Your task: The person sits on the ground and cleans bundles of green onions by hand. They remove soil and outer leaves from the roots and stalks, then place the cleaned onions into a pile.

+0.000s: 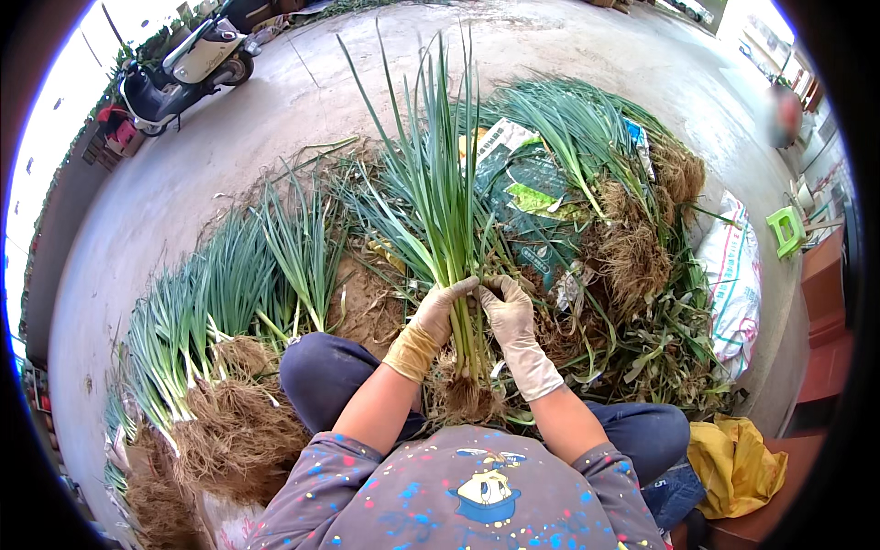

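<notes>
Before me stands a bunch of green onions [462, 234], its leaves pointing away and its brown roots [469, 399] towards my lap. My left hand [434, 320], in a stained, pale glove, grips the pale stems from the left. On the other side my gloved right hand [510, 313] has its thumb and forefinger curled against the same stems; what exactly lies between those fingertips is partly hidden. Beside my left knee lies a row of green onions [199, 302] with bushy roots. A further pile of green onions [584, 130] lies to the far right, its roots matted with soil.
Torn green plastic sacking [526, 182] lies under the right pile. Stripped leaves [660, 344] heap beside my right knee, near a white woven sack [732, 275]. Further off are a green plastic stool [786, 232] and a parked scooter [189, 72]. A yellow cloth-like sack [732, 464] lies behind my right knee.
</notes>
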Tool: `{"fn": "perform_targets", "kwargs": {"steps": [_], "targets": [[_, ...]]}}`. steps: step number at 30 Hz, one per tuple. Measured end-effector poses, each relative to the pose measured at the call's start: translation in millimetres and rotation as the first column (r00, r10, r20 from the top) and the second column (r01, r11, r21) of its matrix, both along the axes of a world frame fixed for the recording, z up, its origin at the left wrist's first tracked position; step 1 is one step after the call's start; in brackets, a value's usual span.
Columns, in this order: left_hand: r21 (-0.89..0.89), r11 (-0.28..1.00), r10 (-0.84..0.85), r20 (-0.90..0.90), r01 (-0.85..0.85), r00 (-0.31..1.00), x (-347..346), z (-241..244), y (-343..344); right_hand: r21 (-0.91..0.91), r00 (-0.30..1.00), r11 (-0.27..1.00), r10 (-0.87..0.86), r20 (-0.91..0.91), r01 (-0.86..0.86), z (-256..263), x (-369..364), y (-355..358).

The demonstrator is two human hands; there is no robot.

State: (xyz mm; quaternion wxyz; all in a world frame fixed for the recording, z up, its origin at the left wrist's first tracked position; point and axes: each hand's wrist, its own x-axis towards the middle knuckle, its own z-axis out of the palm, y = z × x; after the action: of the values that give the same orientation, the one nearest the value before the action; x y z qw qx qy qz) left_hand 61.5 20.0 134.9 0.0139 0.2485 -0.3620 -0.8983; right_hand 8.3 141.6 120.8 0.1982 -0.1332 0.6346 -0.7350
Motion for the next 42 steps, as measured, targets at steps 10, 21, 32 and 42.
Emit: {"fn": "perform_targets", "kwargs": {"steps": [10, 21, 32, 42], "targets": [[0.168, 0.945, 0.302, -0.130, -0.280, 0.944, -1.0, -7.3, -34.4, -0.394, 0.944, 0.918, 0.092, 0.317, 0.043, 35.7, 6.2, 77.6], [-0.015, 0.915, 0.397, -0.129, -0.402, 0.909, -4.9, 2.4, -27.4, 0.427, 0.581, 0.718, 0.039, -0.813, 0.550, 83.0, -16.6, 145.1], [-0.022, 0.992, 0.121, -0.003, -0.121, 0.993, 10.3, 6.2, -5.8, 0.243, 0.813, 0.953, -0.006, -0.582, 0.181, 5.5, 29.0, 33.3], [0.029, 0.938, 0.346, -0.125, -0.345, 0.930, 6.5, 25.0, -25.8, 0.231, 0.941, 0.931, -0.316, 0.117, 0.284, -67.1, -35.6, 41.5]]}}
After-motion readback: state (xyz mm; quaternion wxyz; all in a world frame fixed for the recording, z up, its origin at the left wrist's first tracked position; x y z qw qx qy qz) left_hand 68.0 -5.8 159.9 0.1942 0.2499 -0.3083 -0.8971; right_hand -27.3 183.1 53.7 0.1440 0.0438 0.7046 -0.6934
